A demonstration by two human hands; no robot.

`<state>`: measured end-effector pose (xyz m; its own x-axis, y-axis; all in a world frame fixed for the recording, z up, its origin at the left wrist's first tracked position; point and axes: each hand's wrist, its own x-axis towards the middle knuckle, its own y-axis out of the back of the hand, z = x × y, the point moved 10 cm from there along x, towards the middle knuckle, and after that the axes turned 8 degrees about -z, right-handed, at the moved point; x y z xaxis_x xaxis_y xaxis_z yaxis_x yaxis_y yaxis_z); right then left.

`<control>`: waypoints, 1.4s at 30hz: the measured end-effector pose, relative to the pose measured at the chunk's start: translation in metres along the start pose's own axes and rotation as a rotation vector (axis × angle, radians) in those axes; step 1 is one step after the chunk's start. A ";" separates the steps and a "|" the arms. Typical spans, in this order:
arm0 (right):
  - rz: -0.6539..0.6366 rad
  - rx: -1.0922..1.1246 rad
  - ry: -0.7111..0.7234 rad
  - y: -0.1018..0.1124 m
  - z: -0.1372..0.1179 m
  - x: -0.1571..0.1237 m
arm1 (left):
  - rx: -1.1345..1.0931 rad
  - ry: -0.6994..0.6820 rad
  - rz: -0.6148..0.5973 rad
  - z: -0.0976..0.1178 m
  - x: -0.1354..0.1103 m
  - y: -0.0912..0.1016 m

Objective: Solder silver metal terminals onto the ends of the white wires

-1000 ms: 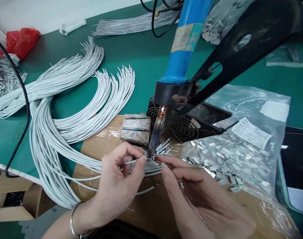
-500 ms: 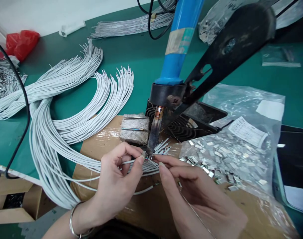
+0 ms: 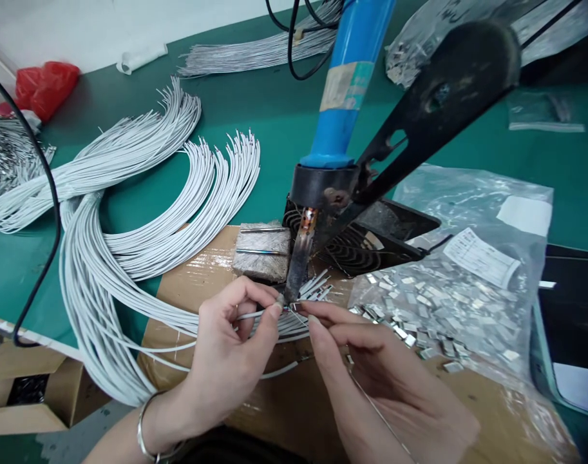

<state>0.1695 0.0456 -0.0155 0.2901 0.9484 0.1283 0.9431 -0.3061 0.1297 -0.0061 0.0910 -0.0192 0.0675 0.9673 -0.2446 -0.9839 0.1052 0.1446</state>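
My left hand (image 3: 240, 341) pinches a white cable (image 3: 249, 316) between thumb and forefinger, its end right at the tip of a blue-handled soldering iron (image 3: 339, 109). The iron points down, clamped in a black stand (image 3: 433, 103). In my right hand (image 3: 385, 367), thumb and forefinger are closed on thin solder wire (image 3: 378, 412), which runs back under the palm toward the lower right. The wire's front end meets the cable end beneath the iron tip. A small shiny metal piece shows at that spot, too small to make out clearly.
Bundles of white cables (image 3: 105, 258) curve across the left of the green table (image 3: 274, 96). A wrapped block (image 3: 262, 251) and a black fan (image 3: 361, 245) stand behind my hands. On the right lies a plastic bag (image 3: 477, 187) with many small metal pieces (image 3: 433, 309). Brown cardboard (image 3: 284, 412) lies underneath.
The view has shifted very slightly. Both hands keep their grips at the iron tip, with no other clear difference.
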 end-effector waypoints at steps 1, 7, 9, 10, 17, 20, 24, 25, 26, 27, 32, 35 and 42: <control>0.001 0.000 -0.004 0.000 0.000 0.000 | -0.001 0.000 0.003 0.000 0.000 0.000; 0.001 -0.024 -0.025 0.000 0.002 0.001 | -0.002 0.005 -0.010 0.000 0.000 -0.002; 0.007 -0.027 -0.019 0.000 0.002 0.002 | 0.002 -0.003 -0.017 0.002 0.000 -0.003; 0.009 -0.025 -0.013 0.000 0.002 0.002 | 0.004 -0.006 -0.019 0.002 -0.001 -0.003; -0.030 -0.024 0.044 -0.001 0.000 0.001 | 0.011 -0.015 -0.014 0.002 -0.004 -0.002; -0.051 -0.022 0.057 -0.001 0.000 0.002 | 0.012 -0.013 -0.003 0.004 -0.002 -0.001; -0.055 -0.030 0.054 -0.002 0.000 0.002 | 0.020 -0.022 0.010 0.005 -0.001 0.000; -0.052 -0.025 0.046 -0.002 0.000 0.001 | 0.026 -0.022 0.011 0.004 -0.001 0.000; -0.043 -0.017 0.034 -0.002 0.001 0.001 | 0.030 -0.020 0.010 0.004 -0.002 0.000; -0.035 -0.006 0.027 -0.002 0.001 0.001 | 0.031 -0.014 0.011 0.003 -0.002 0.000; 0.015 0.008 0.025 0.000 0.001 0.001 | 0.018 -0.002 0.007 0.002 -0.002 0.000; 0.032 0.015 0.027 0.000 0.000 0.001 | 0.016 0.004 0.004 0.001 -0.002 0.000; 0.006 -0.010 0.027 0.000 0.000 0.003 | 0.017 -0.020 -0.016 0.002 -0.003 -0.003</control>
<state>0.1702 0.0482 -0.0147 0.2915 0.9438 0.1559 0.9395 -0.3132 0.1388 -0.0033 0.0882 -0.0164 0.0869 0.9698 -0.2280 -0.9796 0.1248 0.1574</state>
